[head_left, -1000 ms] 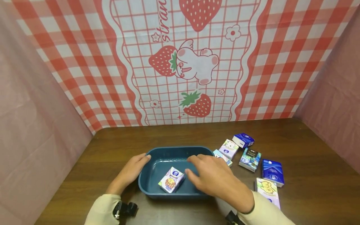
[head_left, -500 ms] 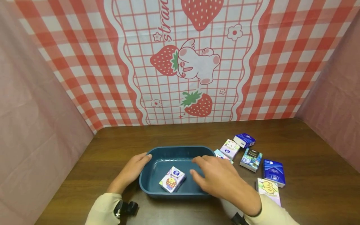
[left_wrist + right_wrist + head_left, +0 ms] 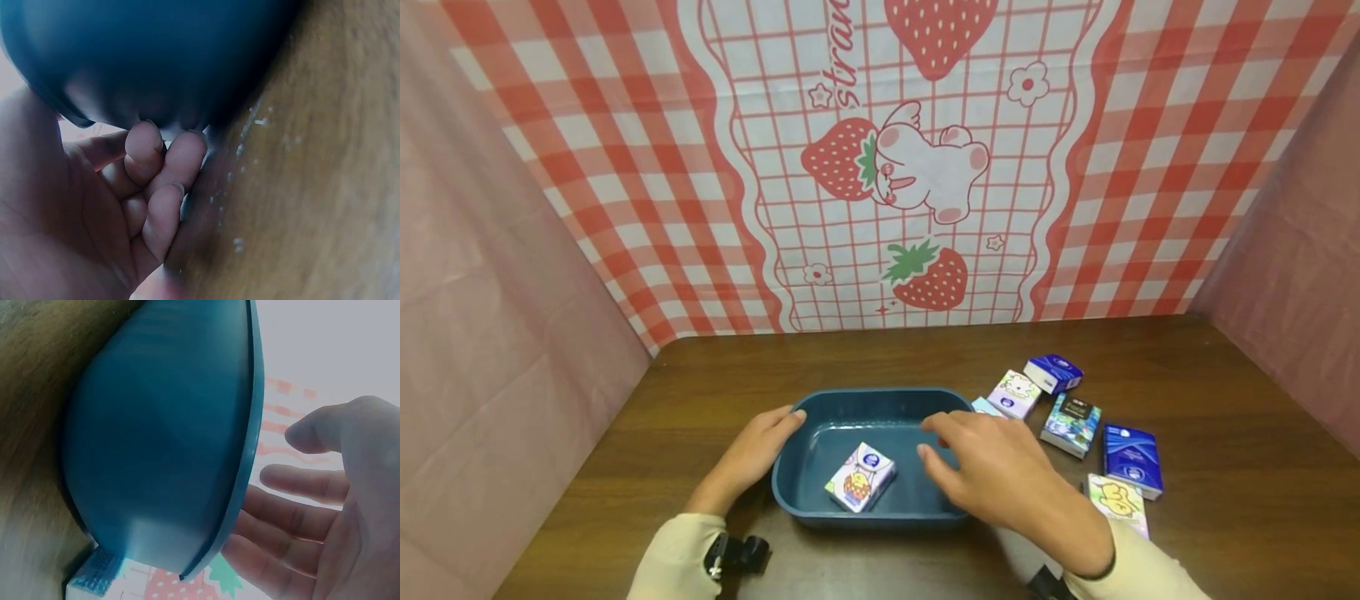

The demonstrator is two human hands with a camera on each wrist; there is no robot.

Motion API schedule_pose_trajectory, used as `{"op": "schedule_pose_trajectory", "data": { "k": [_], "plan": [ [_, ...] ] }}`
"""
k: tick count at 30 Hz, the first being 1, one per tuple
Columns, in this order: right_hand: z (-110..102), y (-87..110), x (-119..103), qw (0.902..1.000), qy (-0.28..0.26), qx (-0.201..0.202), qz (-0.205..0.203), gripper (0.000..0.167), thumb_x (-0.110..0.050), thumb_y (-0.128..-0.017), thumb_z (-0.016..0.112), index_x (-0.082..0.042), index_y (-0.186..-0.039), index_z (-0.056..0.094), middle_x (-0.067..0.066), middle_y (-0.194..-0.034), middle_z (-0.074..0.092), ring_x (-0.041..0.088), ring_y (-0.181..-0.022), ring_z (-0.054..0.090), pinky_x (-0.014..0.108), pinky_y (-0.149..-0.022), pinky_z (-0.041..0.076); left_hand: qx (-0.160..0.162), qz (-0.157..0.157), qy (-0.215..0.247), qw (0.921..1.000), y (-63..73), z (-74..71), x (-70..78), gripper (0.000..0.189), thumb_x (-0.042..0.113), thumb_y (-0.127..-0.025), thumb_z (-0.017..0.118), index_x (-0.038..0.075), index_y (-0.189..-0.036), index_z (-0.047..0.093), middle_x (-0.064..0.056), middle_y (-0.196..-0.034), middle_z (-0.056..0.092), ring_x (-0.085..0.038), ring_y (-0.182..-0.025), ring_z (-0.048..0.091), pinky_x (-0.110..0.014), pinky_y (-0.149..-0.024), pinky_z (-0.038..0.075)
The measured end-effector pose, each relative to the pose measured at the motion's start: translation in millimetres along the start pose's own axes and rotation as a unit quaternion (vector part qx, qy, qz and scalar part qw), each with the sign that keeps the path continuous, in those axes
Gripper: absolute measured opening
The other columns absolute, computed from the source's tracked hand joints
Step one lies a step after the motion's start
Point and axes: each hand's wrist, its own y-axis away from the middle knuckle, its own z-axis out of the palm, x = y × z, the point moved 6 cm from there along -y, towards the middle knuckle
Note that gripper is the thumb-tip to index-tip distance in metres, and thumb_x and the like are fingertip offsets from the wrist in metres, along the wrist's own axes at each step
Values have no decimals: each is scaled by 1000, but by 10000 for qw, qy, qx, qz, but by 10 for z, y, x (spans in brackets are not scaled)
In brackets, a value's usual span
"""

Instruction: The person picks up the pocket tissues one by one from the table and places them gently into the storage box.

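Note:
A dark blue plastic basin stands on the table, and inside it lies one small tissue packet with a cartoon print, left of the middle. My left hand grips the basin's left end, thumb over the rim. In the left wrist view its curled fingertips touch the outer wall low down. Over the basin's right end hovers my right hand, fingers loosely bent with nothing between them. The right wrist view shows that hand's thumb and fingers apart, above the rim.
Right of the basin lie several more tissue packets: a blue one at the back, a white cartoon one, a dark patterned one, another blue one, and a yellow-print one. A checked strawberry cloth hangs behind the table.
My right hand has drawn a little to the right, away from the packet in the basin. The left hand keeps its grip on the basin, and the packet lies where it was.

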Motion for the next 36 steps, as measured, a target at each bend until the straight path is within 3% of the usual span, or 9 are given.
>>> {"op": "schedule_pose_trajectory", "data": {
  "k": [13, 22, 36],
  "plan": [
    [-127, 16, 156, 9996, -73, 28, 263, 27, -40, -93, 68, -20, -110, 73, -13, -78, 63, 2, -61, 50, 26, -48, 39, 36, 4, -89, 10000, -7, 9, 15, 38, 34, -106, 48, 6, -122, 68, -3, -103, 69, -17, -97, 61, -41, -93, 47],
    [-116, 11, 269, 9985, -88, -113, 521, 29, -41, -93, 68, -19, -112, 74, -15, -72, 57, 3, -56, 45, 24, -44, 37, 23, -34, -72, 10000, 4, 2, 6, 38, 34, -106, 47, 6, -120, 69, -3, -100, 68, -17, -94, 61, -40, -90, 48],
    [-143, 5, 475, 9969, 17, -137, 775, 30, -38, -93, 68, -17, -113, 72, -7, -83, 68, 9, -70, 61, 28, -54, 46, 30, -9, -99, 9999, 4, -4, -1, 40, 36, -106, 47, 6, -121, 68, -4, -102, 68, -17, -96, 61, -42, -92, 48]
  ]
}}
